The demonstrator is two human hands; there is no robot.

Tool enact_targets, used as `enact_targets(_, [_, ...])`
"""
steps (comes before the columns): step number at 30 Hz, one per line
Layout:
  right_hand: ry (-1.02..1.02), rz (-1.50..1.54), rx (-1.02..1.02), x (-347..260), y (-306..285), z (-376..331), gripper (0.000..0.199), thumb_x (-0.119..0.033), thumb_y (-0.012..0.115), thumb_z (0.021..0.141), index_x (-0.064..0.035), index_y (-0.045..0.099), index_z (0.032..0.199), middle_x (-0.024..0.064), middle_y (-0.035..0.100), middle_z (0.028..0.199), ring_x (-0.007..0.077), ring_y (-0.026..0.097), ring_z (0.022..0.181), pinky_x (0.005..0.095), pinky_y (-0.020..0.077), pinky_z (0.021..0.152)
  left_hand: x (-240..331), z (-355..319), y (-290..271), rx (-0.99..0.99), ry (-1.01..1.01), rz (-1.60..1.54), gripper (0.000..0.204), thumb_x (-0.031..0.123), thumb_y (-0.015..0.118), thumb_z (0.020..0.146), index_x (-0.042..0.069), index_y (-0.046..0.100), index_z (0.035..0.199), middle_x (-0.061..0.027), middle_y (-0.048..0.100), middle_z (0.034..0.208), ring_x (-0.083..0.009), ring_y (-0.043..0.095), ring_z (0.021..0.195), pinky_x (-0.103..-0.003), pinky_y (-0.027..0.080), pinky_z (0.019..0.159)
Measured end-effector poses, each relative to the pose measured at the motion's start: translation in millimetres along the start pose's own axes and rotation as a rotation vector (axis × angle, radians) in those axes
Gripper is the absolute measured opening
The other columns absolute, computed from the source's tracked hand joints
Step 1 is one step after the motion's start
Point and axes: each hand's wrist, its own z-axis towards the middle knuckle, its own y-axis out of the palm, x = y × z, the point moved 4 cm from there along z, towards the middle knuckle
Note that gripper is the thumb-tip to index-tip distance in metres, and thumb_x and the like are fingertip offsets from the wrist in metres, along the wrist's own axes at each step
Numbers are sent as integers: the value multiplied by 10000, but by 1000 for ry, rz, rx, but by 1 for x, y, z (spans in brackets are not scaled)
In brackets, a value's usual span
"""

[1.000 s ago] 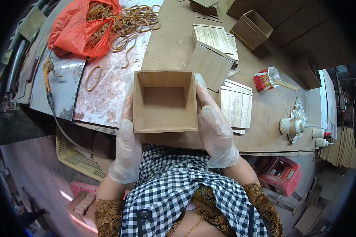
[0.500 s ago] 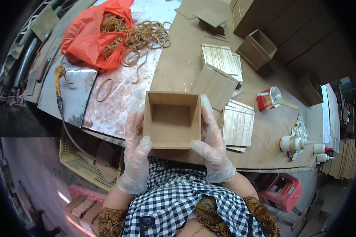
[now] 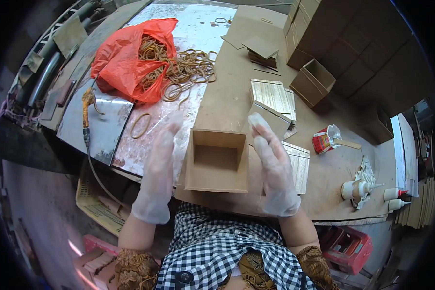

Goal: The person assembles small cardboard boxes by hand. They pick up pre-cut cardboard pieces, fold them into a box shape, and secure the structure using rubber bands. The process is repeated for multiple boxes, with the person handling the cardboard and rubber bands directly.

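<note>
Your 2 gloved hands stand open on either side of the open wooden box [image 3: 216,161], which sits on the worktop [image 3: 227,96] at its near edge, just in front of you. Your left hand [image 3: 158,169] is flat beside the box's left wall, grip released; it seems just clear of the wood, though the blur hides any contact. Your right hand [image 3: 274,166] is upright by the right wall, fingers spread, holding nothing. Rubber bands [image 3: 183,72] spill from a red bag [image 3: 125,58] farther back.
</note>
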Motion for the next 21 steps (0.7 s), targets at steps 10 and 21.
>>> enact_targets(10, [235,98,185,20,17,23,229,-183,611,989,4,708,1078,59,724,1002,94,656,877,241,532,772,-13,27,13,-113,-139,-218,398,295,515,1034,16,574,1312,-87,562,1389,-158,482,1298,-322,337,1127])
enact_targets(21, [-2,-23,272,19,23,20,264,-196,537,1027,4,702,1076,36,718,985,130,649,882,282,523,831,-21,26,17,-54,32,-211,316,252,530,1039,59,579,1283,-64,569,1375,-117,493,1266,-290,361,1099])
